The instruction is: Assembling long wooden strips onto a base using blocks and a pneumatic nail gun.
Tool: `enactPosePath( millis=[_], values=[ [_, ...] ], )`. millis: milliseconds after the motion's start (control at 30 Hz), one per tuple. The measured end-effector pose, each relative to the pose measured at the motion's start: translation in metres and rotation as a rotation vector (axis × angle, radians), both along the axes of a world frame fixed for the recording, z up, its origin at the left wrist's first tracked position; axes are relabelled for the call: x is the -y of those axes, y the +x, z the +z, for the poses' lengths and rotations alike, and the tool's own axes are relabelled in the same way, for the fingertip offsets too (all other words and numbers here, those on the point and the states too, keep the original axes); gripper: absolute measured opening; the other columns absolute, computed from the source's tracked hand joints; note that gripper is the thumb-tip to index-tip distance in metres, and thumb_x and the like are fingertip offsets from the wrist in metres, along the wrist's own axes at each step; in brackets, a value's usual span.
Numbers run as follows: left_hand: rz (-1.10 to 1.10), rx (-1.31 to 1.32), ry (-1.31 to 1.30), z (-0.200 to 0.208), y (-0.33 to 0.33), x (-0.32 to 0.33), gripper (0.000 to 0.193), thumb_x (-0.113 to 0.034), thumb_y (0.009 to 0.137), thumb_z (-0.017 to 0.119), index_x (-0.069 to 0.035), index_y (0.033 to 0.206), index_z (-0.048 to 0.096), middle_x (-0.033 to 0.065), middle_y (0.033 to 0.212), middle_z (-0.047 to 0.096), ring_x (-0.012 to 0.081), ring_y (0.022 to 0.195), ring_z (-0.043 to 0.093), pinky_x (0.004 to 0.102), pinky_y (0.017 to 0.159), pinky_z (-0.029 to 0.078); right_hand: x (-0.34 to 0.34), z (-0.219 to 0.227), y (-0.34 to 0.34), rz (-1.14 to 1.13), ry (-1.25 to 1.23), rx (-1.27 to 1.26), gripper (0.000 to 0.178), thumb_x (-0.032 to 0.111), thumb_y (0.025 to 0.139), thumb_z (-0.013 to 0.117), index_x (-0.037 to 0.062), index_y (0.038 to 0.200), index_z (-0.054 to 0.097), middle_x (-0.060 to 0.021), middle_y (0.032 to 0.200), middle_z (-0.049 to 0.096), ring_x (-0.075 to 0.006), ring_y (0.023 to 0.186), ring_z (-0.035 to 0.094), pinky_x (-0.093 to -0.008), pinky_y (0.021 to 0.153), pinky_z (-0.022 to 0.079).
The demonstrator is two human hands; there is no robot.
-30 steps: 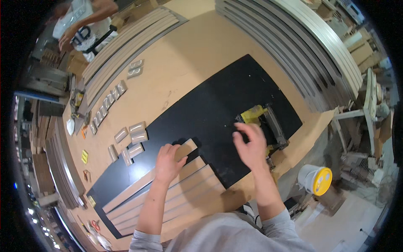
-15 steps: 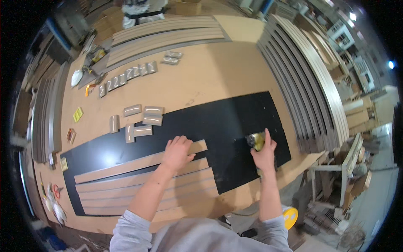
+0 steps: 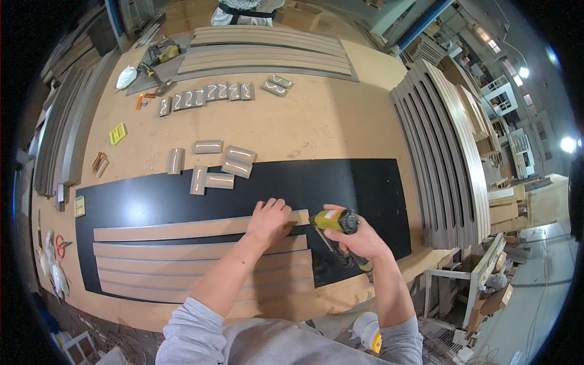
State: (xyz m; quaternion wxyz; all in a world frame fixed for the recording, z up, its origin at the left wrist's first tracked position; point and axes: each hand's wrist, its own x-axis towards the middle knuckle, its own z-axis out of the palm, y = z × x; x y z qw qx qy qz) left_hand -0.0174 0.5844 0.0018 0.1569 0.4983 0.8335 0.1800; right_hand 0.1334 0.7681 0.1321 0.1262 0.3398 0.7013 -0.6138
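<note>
My left hand (image 3: pixel 271 218) grips a long tan slat (image 3: pixel 164 229) near its right end, its fingers curled over the strip. That slat lies on a black panel (image 3: pixel 365 188), a narrow gap away from several parallel slats (image 3: pixel 201 267) on its near side. In my right hand (image 3: pixel 365 240) is a yellow-green and black nail gun (image 3: pixel 328 220). Its nose points left, right at the slat's end; whether the two touch, I cannot tell. Just beyond the panel's far edge, and partly over it, lie short tan blocks (image 3: pixel 208 146) with pale glossy lines on top.
A tall stack of grey slatted panels (image 3: pixel 438 158) stands at the right; more panels (image 3: pixel 76 121) line the left. Farther off are wavy-lined blocks (image 3: pixel 201 98), a cordless drill (image 3: pixel 152 76) and long slats (image 3: pixel 267 58). Red-handled scissors (image 3: pixel 59 244) lie at the left edge.
My right hand has brought the nail gun left, up to the slat's end. My left hand stays on the slat, which now lies nearer parallel to the others. The view has shifted.
</note>
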Motion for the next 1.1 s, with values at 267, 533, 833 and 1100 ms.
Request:
enactPosePath(
  millis=[267,533,833,1100],
  values=[
    [-0.009,-0.012,0.018,0.0,0.002,0.002,0.038,-0.027,0.08,0.085,-0.011,0.111,0.069,0.0064,0.116,0.061,0.0255,0.12,0.057,0.045,0.099,0.045,0.002,-0.009,-0.027,0.077,0.076,0.098,0.061,0.012,0.088,0.079,0.0138,0.146,0.059,0.0007,0.087,0.066,-0.0068,0.057,0.051,-0.0257,0.052,0.044],
    [0.001,-0.033,-0.03,0.003,0.002,0.002,0.038,-0.031,0.081,0.083,-0.012,0.112,0.069,0.0048,0.118,0.061,0.0242,0.122,0.056,0.0447,0.101,0.044,0.002,-0.015,-0.027,0.107,0.075,0.106,0.067,0.022,0.09,0.08,0.0158,0.151,0.053,0.0005,0.09,0.066,-0.008,0.058,0.053,-0.0274,0.055,0.047],
    [-0.004,-0.019,-0.006,-0.004,0.002,-0.002,0.042,-0.024,0.077,0.086,-0.01,0.113,0.069,0.008,0.118,0.063,0.0266,0.122,0.058,0.0473,0.101,0.046,0.008,-0.009,-0.014,0.098,0.034,0.129,0.071,0.024,0.092,0.079,0.0147,0.154,0.048,-0.0006,0.102,0.069,-0.0088,0.062,0.056,-0.0274,0.059,0.05],
    [0.01,-0.078,0.056,-0.014,0.0,0.006,0.045,-0.026,0.075,0.085,-0.013,0.114,0.069,0.0055,0.114,0.062,0.0258,0.117,0.059,0.0457,0.098,0.047,0.018,-0.001,-0.018,0.077,0.042,0.144,0.074,0.03,0.09,0.082,0.0152,0.154,0.048,0.0001,0.092,0.067,-0.0083,0.063,0.055,-0.0263,0.059,0.049]
  ],
)
